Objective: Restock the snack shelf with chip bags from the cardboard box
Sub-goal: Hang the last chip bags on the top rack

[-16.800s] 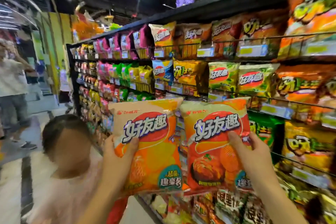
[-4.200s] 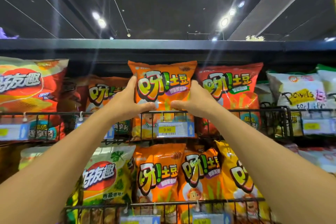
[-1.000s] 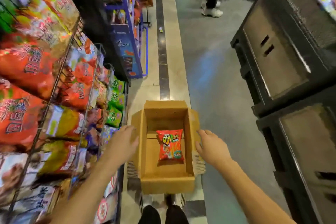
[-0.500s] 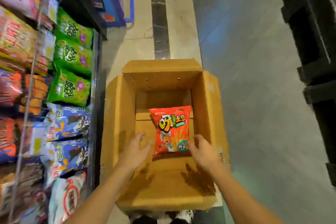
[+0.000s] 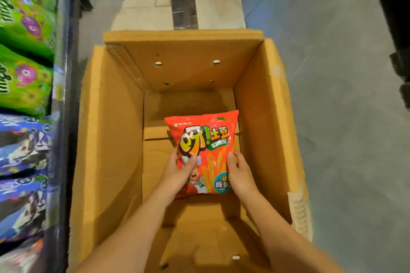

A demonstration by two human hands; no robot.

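inside cardboard box (image 5: 106,139), one chip bag (image 5: 210,137)

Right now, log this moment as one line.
phase: pickup | left hand: grips red chip bag | right hand: grips same bag | bag: in cardboard box, only one visible

The lower left corner of the red chip bag (image 5: 206,139) is covered by the left hand (image 5: 177,173), and part of its right edge by the right hand (image 5: 240,175). The fingers of both hands are largely hidden behind the bag. The near wall of the cardboard box (image 5: 106,139) is cut off by the bottom edge. The green snack bags (image 5: 24,17) and blue snack bags (image 5: 22,150) on the shelf (image 5: 63,117) are blurred and cropped at the left. The bag's small print cannot be read.
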